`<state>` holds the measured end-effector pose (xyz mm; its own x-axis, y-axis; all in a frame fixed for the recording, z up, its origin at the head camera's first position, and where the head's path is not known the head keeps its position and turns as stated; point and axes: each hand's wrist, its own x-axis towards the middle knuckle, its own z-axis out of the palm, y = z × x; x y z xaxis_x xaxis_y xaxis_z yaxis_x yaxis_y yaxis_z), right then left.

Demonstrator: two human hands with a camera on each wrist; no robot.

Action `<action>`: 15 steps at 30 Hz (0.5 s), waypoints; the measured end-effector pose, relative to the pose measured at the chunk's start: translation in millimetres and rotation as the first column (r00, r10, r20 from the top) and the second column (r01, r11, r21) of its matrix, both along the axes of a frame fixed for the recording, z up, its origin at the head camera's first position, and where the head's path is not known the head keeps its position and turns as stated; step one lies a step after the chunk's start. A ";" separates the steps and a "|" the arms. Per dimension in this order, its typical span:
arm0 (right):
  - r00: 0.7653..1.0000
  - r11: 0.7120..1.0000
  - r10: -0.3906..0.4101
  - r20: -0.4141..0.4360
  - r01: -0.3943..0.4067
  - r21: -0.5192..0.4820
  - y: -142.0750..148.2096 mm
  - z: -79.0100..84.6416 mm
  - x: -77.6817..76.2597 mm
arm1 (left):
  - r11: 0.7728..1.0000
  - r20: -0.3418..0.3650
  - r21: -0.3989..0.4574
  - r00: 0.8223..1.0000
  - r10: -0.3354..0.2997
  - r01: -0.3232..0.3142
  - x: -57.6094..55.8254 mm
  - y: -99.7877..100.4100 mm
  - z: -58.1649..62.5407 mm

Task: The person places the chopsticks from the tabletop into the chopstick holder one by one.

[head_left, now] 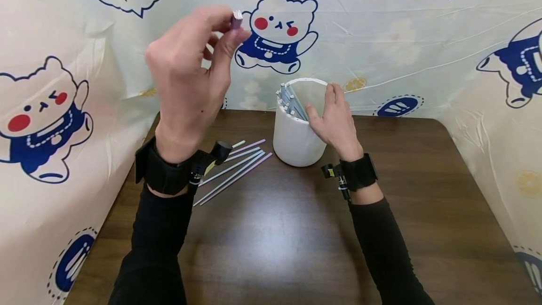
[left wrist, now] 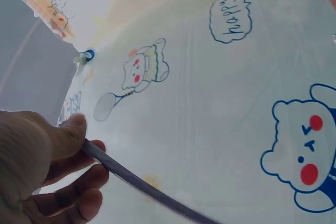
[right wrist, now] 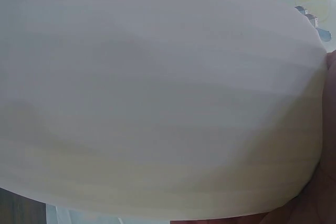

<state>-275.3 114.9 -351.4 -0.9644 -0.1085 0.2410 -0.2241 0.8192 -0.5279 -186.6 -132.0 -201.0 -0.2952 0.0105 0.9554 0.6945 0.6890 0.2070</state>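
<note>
High in front of the patterned sheet, my left hand (head_left: 190,65) pinches a thin purple stick (left wrist: 139,182) between thumb and fingertips. In the head view the stick is seen nearly end-on, showing a pale ridged tip; the left wrist view has it slanting down to the right. My right hand (head_left: 336,124) grips the right side of a white cylindrical container (head_left: 298,142), its thumb and fingers at the rim. The container stands upright on the table. Several light blue sticks (head_left: 290,102) with white ends lean against its left inner wall. Its pale side (right wrist: 157,87) fills the right wrist view.
Several loose sticks (head_left: 235,179), pale blue and purple, lie slanted on the brown wooden table (head_left: 279,248), left of the container and partly behind my left wrist. A cartoon-printed sheet (head_left: 372,36) hangs behind the table and along both sides.
</note>
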 end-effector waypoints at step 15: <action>1.000 1.000 -0.002 0.003 0.002 -0.002 -0.9 -0.6 0.0 | 0.921 -0.168 0.197 0.937 -0.308 0.338 -22.2 24.1 5.8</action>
